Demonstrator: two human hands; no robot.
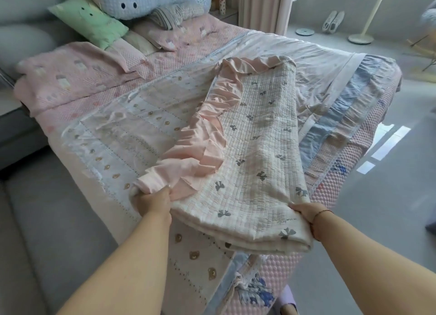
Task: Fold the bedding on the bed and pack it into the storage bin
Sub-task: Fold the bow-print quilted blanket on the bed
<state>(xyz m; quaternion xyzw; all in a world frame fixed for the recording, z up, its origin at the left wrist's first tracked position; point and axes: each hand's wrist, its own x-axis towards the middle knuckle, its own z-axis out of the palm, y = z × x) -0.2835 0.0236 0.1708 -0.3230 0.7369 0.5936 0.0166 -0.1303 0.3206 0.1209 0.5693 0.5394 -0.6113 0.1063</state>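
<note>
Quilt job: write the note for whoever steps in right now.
Left hand: grips the near corner of the quilted blanket at its pink ruffle.
Right hand: grips the opposite near corner.
The blanket is folded into a long strip lying across the bed, near end lifted at the foot edge, on top of the spread patchwork cover.
Done: the lengthwise folds.
Left: fold the strip shorter, fold the cover beneath, pack both. No storage bin is in view; find it first.
</note>
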